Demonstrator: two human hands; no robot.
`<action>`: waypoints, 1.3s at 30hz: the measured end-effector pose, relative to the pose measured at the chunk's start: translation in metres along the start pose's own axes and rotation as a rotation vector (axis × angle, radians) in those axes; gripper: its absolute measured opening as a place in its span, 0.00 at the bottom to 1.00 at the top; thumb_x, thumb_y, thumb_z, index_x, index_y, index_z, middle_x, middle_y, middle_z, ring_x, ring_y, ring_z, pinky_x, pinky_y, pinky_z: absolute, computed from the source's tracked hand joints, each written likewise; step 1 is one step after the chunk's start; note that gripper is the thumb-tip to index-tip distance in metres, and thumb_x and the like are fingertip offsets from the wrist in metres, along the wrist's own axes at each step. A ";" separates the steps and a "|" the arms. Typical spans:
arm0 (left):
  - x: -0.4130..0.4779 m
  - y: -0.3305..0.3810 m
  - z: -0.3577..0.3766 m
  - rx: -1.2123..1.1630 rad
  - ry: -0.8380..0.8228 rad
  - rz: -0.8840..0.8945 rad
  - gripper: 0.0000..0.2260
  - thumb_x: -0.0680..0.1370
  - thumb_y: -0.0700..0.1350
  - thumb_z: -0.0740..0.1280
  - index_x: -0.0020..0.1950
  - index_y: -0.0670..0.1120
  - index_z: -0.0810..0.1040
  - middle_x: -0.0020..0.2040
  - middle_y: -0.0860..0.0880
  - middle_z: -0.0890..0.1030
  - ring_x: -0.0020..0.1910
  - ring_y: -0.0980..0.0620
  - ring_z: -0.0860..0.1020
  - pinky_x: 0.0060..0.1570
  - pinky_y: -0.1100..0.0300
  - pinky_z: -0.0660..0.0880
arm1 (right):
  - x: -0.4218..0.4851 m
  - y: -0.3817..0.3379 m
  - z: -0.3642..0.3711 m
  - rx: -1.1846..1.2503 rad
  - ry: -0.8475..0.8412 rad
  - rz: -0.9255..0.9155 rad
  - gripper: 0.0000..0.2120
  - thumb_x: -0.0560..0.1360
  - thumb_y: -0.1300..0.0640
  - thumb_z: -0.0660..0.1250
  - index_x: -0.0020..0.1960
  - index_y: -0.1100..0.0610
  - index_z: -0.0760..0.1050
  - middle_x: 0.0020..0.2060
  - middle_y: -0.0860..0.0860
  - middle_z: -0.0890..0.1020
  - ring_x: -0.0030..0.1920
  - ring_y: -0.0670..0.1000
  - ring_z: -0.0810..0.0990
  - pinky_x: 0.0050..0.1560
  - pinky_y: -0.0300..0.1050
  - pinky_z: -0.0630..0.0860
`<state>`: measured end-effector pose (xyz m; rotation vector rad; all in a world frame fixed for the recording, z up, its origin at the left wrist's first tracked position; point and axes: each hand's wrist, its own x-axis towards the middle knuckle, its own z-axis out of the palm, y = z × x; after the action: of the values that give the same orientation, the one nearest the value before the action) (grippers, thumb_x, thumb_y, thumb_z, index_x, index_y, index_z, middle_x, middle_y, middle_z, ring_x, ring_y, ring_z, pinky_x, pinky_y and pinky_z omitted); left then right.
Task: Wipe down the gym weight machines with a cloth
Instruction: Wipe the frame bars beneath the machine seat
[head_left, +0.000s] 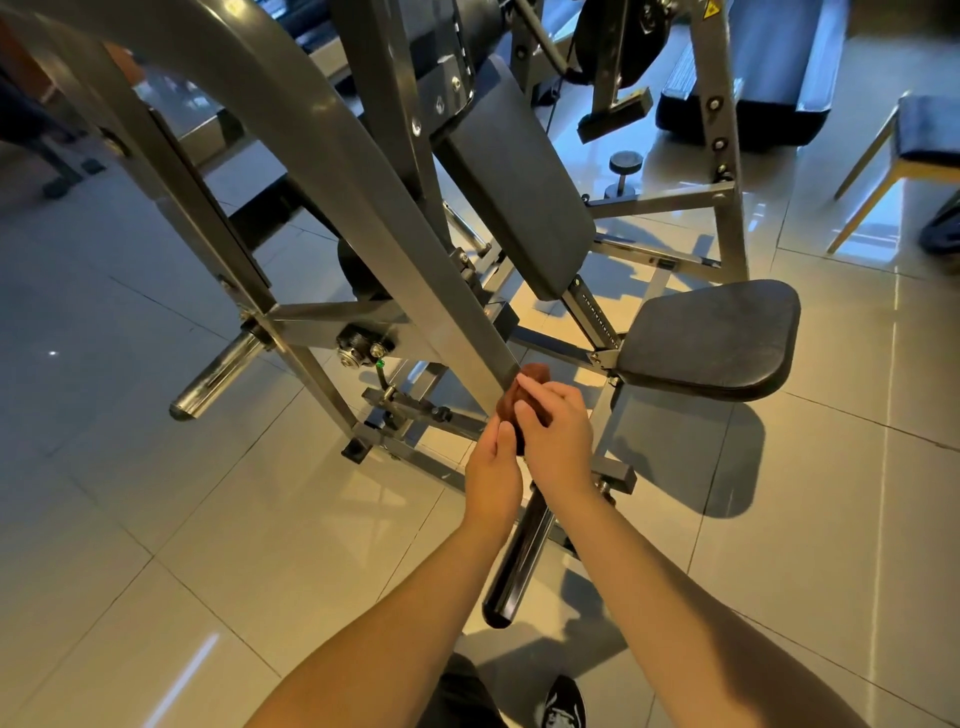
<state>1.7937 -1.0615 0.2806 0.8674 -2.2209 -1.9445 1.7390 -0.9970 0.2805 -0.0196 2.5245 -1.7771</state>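
Note:
A grey weight machine (332, 171) fills the view, with a long sloping lever arm running down to the centre. At the arm's lower end a small brown cloth (522, 396) is wrapped against the metal. My right hand (558, 434) grips the cloth from the right, fingers curled over it. My left hand (493, 470) sits just below and left, its fingers curled against the cloth's lower part. A black plate-loading sleeve (517, 558) juts toward me beneath both hands.
The black back pad (519, 187) and seat pad (719, 340) lie to the right. A chrome sleeve (218, 376) sticks out at left. A small dumbbell (623, 171) and a chair (919, 150) stand farther back. Glossy floor tiles (156, 509) surround the frame; my shoe (563, 704) shows below.

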 end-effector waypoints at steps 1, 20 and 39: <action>0.000 0.000 -0.001 -0.001 -0.002 0.000 0.15 0.87 0.50 0.52 0.68 0.61 0.74 0.57 0.60 0.81 0.56 0.65 0.78 0.54 0.65 0.74 | -0.001 0.000 0.002 0.010 0.010 -0.009 0.15 0.82 0.59 0.65 0.68 0.51 0.78 0.59 0.43 0.71 0.58 0.42 0.70 0.53 0.21 0.65; 0.001 0.008 -0.005 -0.018 -0.011 -0.014 0.18 0.87 0.51 0.53 0.50 0.74 0.73 0.43 0.71 0.78 0.45 0.72 0.76 0.40 0.77 0.69 | -0.005 0.024 -0.003 -0.027 0.028 0.111 0.14 0.81 0.60 0.66 0.66 0.55 0.80 0.58 0.48 0.76 0.60 0.50 0.76 0.62 0.36 0.71; -0.001 0.005 -0.008 -0.115 -0.031 -0.021 0.13 0.87 0.51 0.53 0.57 0.65 0.75 0.46 0.68 0.82 0.47 0.73 0.78 0.41 0.77 0.73 | -0.009 0.005 -0.002 -0.038 -0.064 0.030 0.15 0.81 0.59 0.67 0.67 0.52 0.79 0.59 0.46 0.76 0.57 0.44 0.73 0.55 0.25 0.66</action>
<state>1.7958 -1.0676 0.2869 0.8544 -2.0996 -2.0847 1.7476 -0.9927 0.2769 -0.0401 2.5000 -1.6901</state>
